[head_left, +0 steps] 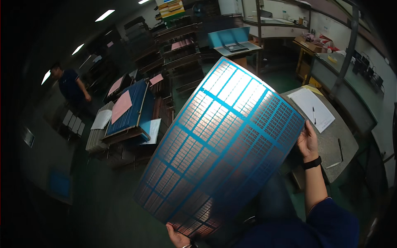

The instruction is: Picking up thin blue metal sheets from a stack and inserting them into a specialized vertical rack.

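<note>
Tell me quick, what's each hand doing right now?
Left hand: closed on the bottom edge of the patterned panel, thumb showing.
Right hand: closed on the same panel, at its right edge.

The panel (219, 149) is coppery, glaring white towards twelve o'clock and darkening towards six — crossed by bright blue bands that frame fine, repeating grid cells. At ten o'clock from it, a pink sheet (120, 108) tops blue boards (139, 98); at two, white paper (305, 106) bears a black pen (314, 115); at three, a black wristband (312, 163); at four, a plain navy sleeve (335, 221).
</note>
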A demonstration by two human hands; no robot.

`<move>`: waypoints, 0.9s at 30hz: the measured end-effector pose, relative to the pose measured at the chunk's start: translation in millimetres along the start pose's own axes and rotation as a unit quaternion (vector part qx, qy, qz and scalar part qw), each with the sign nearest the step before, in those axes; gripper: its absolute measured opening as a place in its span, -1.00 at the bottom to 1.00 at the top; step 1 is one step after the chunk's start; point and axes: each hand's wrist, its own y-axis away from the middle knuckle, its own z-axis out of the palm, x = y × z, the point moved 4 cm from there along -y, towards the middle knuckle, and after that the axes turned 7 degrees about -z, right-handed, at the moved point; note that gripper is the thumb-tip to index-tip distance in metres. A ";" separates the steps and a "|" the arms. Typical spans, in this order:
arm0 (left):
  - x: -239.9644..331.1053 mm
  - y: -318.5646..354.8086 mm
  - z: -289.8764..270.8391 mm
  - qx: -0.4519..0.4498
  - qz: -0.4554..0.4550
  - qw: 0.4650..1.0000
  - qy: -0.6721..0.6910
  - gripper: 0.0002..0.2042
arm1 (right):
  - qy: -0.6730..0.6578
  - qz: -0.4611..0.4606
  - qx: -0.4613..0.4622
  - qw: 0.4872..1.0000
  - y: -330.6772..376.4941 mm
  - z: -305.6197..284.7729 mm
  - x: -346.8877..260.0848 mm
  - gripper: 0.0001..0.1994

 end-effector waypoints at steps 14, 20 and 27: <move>13.2 31.1 3.6 0.117 -0.107 0.980 -0.123 -0.66 | 0.118 0.075 0.013 0.990 17.4 48.2 8.6 -0.43; 29.1 23.2 -39.5 -0.004 -0.100 0.990 -0.104 -0.60 | 0.277 0.153 -0.076 0.946 18.6 45.3 -12.1 -0.54; 51.1 33.4 -66.3 0.207 0.060 0.959 -0.185 -0.61 | 0.377 0.219 -0.150 0.887 14.1 71.4 -7.3 -0.73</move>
